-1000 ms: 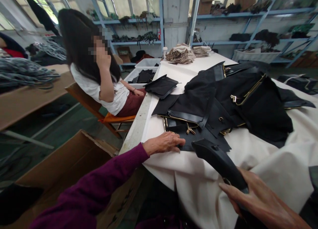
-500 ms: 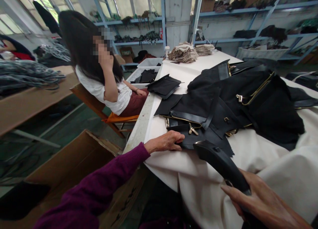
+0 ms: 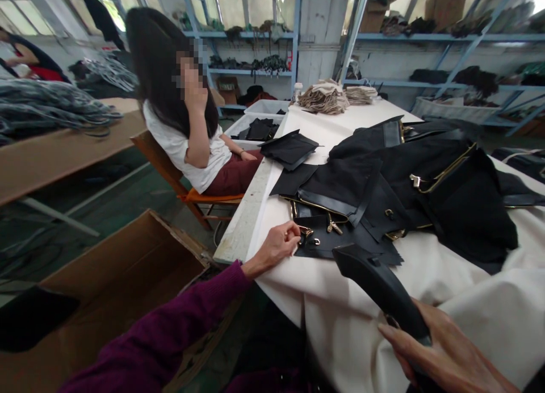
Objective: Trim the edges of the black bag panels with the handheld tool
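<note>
My left hand (image 3: pixel 279 246), in a purple sleeve, is closed at the near left edge of a black bag panel (image 3: pixel 353 246). Its fingertips meet beside gold-coloured metal fittings (image 3: pixel 307 231); what they pinch is hidden. My right hand (image 3: pixel 451 347) grips a black curved hand-held tool (image 3: pixel 374 279) at lower right. The tool's blunt front end points up and left, over the panel's near edge. Behind the panel lies a heap of black fabric bag pieces (image 3: pixel 460 194) with gold zippers and a metal zipper pull (image 3: pixel 335 226).
White cloth (image 3: pixel 340 291) covers the table. Loose black pieces (image 3: pixel 292 149) and a beige fabric stack (image 3: pixel 323 97) lie farther back. A seated person (image 3: pixel 191 137) is across the left edge. An open cardboard box (image 3: pixel 128 268) stands at lower left.
My left hand has drawn back left from the panel, and its fingers have curled together. Metal fittings beside it now show. The right hand keeps its hold on the tool; the view has shifted slightly.
</note>
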Motion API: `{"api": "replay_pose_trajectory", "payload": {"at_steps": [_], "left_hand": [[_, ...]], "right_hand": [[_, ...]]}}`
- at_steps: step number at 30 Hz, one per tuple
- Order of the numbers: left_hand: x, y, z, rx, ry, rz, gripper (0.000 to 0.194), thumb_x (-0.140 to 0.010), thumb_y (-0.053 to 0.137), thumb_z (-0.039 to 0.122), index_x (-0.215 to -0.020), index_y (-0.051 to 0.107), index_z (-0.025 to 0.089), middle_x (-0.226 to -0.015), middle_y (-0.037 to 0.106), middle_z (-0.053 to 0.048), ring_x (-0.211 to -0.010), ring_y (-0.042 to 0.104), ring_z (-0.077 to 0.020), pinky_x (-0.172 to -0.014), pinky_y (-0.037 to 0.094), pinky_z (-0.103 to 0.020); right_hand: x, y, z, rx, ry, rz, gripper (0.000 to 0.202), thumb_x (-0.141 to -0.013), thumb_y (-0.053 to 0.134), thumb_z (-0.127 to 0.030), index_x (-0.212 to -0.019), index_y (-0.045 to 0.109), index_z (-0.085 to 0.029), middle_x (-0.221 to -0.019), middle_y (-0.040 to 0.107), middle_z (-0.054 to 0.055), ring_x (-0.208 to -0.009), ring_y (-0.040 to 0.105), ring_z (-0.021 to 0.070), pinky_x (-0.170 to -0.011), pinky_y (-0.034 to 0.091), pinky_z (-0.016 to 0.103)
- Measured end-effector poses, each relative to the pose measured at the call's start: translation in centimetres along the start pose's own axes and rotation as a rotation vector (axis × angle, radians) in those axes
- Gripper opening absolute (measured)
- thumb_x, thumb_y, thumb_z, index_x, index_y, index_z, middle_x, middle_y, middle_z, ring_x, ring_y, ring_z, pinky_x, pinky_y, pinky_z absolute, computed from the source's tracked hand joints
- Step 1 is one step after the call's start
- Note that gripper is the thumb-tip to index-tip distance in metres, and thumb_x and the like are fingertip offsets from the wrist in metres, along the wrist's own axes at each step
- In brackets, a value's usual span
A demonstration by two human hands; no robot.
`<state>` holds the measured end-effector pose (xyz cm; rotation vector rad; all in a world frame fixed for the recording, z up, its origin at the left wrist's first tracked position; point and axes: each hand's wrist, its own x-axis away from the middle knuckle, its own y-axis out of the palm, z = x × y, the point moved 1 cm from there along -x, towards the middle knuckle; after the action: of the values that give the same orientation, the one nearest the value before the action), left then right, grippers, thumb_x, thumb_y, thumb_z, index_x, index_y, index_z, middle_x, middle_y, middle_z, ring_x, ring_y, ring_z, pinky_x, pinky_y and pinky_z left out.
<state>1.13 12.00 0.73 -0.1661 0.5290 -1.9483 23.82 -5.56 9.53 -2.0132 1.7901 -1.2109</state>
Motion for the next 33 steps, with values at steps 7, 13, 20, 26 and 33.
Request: {"api": "replay_pose_trajectory", "payload": {"at_steps": [7, 13, 20, 26, 33], "left_hand": [[3.4, -0.2, -0.9, -0.279, 0.105, 0.251, 0.014, -0.081, 0.048, 0.011, -0.078, 0.062, 0.015, -0.076, 0.053, -0.002, -0.067, 0.049, -0.0113, -0.065, 0.038, -0.024], [3.6, 0.4, -1.4, -0.381, 0.153, 0.185, 0.018, -0.086, 0.045, 0.013, -0.081, 0.062, 0.016, -0.082, 0.054, -0.004, -0.075, 0.054, -0.0134, -0.070, 0.042, -0.024], [3.7, 0.2, -1.3, -0.514, 0.123, 0.104, 0.019, -0.088, 0.044, 0.017, -0.085, 0.062, 0.018, -0.088, 0.055, -0.003, -0.074, 0.056, -0.0125, -0.067, 0.042, -0.023], [3.7, 0.0, -1.1, -0.514, 0.109, 0.083, 0.019, -0.088, 0.043, 0.017, -0.085, 0.062, 0.018, -0.089, 0.056, -0.003, -0.074, 0.057, -0.0128, -0.067, 0.042, -0.023], [3.6, 0.1, -1.4, -0.499, 0.135, 0.088, 0.019, -0.087, 0.044, 0.014, -0.084, 0.062, 0.019, -0.089, 0.056, -0.004, -0.075, 0.057, -0.0141, -0.067, 0.043, -0.024]], "right_hand": [[-1.6, 1.4, -0.8, 0.095, -0.018, -0.039, 0.025, -0.081, 0.048, -0.048, -0.075, 0.045, -0.024, -0.054, 0.057, -0.004, -0.051, 0.061, 0.0167, -0.048, 0.048, 0.024], [-3.7, 3.0, -2.7, 0.105, -0.080, -0.078, 0.022, -0.082, 0.046, -0.043, -0.073, 0.042, -0.023, -0.046, 0.053, -0.005, -0.043, 0.058, 0.0157, -0.041, 0.044, 0.023], [-5.5, 3.5, -4.6, 0.097, -0.064, -0.015, 0.021, -0.080, 0.049, -0.040, -0.071, 0.042, -0.022, -0.047, 0.055, -0.003, -0.040, 0.056, 0.0150, -0.039, 0.043, 0.022], [-5.0, 1.8, -5.0, 0.137, -0.013, 0.046, 0.030, -0.082, 0.049, -0.048, -0.067, 0.044, -0.021, -0.048, 0.056, -0.001, -0.042, 0.056, 0.0159, -0.041, 0.043, 0.024], [-3.5, 2.7, -6.0, 0.148, -0.044, -0.021, 0.025, -0.084, 0.048, -0.041, -0.069, 0.041, -0.022, -0.049, 0.054, -0.005, -0.045, 0.057, 0.0149, -0.044, 0.044, 0.023]]}}
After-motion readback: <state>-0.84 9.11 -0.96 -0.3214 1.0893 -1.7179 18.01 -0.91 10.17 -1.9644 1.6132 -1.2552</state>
